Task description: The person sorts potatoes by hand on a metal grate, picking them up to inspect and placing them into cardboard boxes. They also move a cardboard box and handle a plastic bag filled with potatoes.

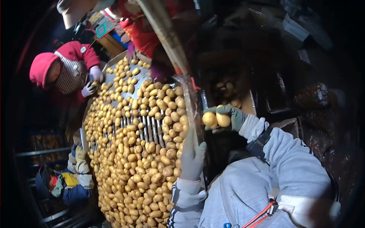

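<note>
My right hand (235,117), in a grey-green glove, is closed around potatoes (222,121); at least two show between the fingers and thumb. It is held beside the sorting table, above a dark area next to an open box. My left hand (192,159), gloved in the same way, lies along the near rim of the table with its fingers stretched out and thumb apart. No potato shows in it, though its palm side is hidden. Loose potatoes (144,178) cover most of the table right beside this hand.
Metal rollers (152,129) show between the potatoes. Across the table stand a person in a pink hood (62,68) and one in blue (74,186); a red sleeve (142,36) reaches in at the top. A pole (163,30) slants overhead. Potatoes lie in a box (253,102).
</note>
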### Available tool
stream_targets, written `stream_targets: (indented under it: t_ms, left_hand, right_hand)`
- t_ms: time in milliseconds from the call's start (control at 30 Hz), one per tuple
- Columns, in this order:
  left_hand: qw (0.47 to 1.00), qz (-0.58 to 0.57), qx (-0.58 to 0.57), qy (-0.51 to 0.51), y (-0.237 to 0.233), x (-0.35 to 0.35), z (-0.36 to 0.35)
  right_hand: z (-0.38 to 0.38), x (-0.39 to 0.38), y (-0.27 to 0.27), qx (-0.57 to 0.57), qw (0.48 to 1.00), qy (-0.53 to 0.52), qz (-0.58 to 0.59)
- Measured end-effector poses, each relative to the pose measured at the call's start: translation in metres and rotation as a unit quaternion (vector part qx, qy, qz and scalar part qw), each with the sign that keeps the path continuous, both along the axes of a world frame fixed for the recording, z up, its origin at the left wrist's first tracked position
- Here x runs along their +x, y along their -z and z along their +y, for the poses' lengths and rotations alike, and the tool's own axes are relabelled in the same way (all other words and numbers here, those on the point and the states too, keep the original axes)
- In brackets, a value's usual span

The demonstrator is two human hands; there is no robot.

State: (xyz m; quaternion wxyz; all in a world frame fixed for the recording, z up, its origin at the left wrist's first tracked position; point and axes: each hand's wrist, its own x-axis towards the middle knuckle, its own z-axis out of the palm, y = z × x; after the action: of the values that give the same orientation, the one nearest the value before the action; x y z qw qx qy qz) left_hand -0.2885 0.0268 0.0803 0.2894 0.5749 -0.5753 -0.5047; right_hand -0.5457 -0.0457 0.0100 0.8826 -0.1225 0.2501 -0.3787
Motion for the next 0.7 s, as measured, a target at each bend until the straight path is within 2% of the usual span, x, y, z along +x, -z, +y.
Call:
stream_targets:
  t_ms: [67,100,133,167,233,300,400,467,500,567,600,667,700]
  left_hand:
    - [1.000,-0.009,0.011,-0.017,-0.014,-0.005,-0.008]
    - [0.999,-0.015,-0.028,-0.015,-0.004,0.005,-0.009]
    - [0.998,-0.024,-0.039,-0.032,0.004,0.019,-0.008]
    - [0.997,-0.033,-0.049,-0.048,0.011,0.034,-0.006]
    - [0.992,-0.045,-0.035,-0.113,0.014,0.061,-0.003]
    - [0.986,-0.071,-0.055,-0.143,0.010,0.083,0.004]
    - [0.968,-0.127,-0.053,-0.210,0.052,0.150,0.035]
    - [0.933,-0.293,-0.067,-0.200,0.062,0.196,0.065]
    - [0.914,-0.326,-0.045,-0.240,0.057,0.200,0.079]
    - [0.891,-0.379,-0.047,-0.247,0.067,0.221,0.103]
    - [0.881,-0.400,-0.046,-0.246,0.074,0.222,0.114]
    - [0.917,-0.288,-0.059,-0.269,0.093,0.217,0.130]
    - [0.892,-0.397,0.012,-0.216,0.075,0.198,0.126]
  right_hand:
    - [-0.004,-0.049,0.002,-0.069,0.982,0.067,0.165]
    - [-0.006,-0.079,0.012,-0.006,0.968,0.107,0.229]
    - [-0.003,-0.098,0.004,-0.024,0.916,0.174,0.360]
    - [0.006,-0.125,0.016,-0.021,0.907,0.261,0.330]
    - [0.020,-0.186,0.033,0.019,0.874,0.295,0.385]
    - [0.033,-0.241,0.060,0.038,0.841,0.319,0.436]
    - [0.040,-0.314,0.100,0.015,0.813,0.341,0.472]
    - [0.037,-0.367,0.123,-0.014,0.768,0.233,0.596]
    - [0.030,-0.366,0.131,-0.021,0.774,0.239,0.586]
    - [0.022,-0.384,0.150,-0.033,0.781,0.254,0.569]
    - [0.013,-0.372,0.140,-0.037,0.780,0.265,0.565]
    - [0.000,-0.312,0.113,0.014,0.807,0.239,0.539]
    - [-0.008,-0.265,0.086,0.038,0.817,0.228,0.528]
